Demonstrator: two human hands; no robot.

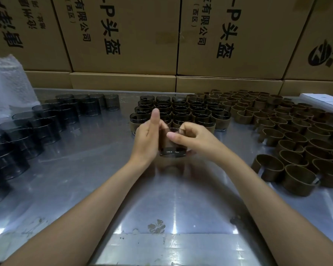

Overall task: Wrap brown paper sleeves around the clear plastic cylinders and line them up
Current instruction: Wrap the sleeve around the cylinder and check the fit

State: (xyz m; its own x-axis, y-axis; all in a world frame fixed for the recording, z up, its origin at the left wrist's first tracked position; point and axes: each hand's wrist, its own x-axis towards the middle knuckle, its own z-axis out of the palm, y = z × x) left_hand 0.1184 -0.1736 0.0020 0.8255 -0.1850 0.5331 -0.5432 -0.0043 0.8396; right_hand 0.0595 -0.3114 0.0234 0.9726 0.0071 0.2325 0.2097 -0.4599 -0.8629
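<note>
A clear plastic cylinder [172, 150] with a brown paper sleeve [166, 140] around it stands on the metal table between my hands. My left hand [148, 137] presses against its left side, thumb pointing up. My right hand [190, 136] curls over its rim and right side, thumb on the sleeve. Just behind stand rows of sleeved cylinders [181, 112]. Bare clear cylinders [37, 127] fill the left of the table. Loose brown sleeves [288, 135] cover the right.
The shiny metal table [161, 198] has open surface in front of my hands. Stacked cardboard boxes [123, 45] form a wall at the back. A bubble-wrap bundle [6, 83] lies at the far left, and a white box [323, 100] at the far right.
</note>
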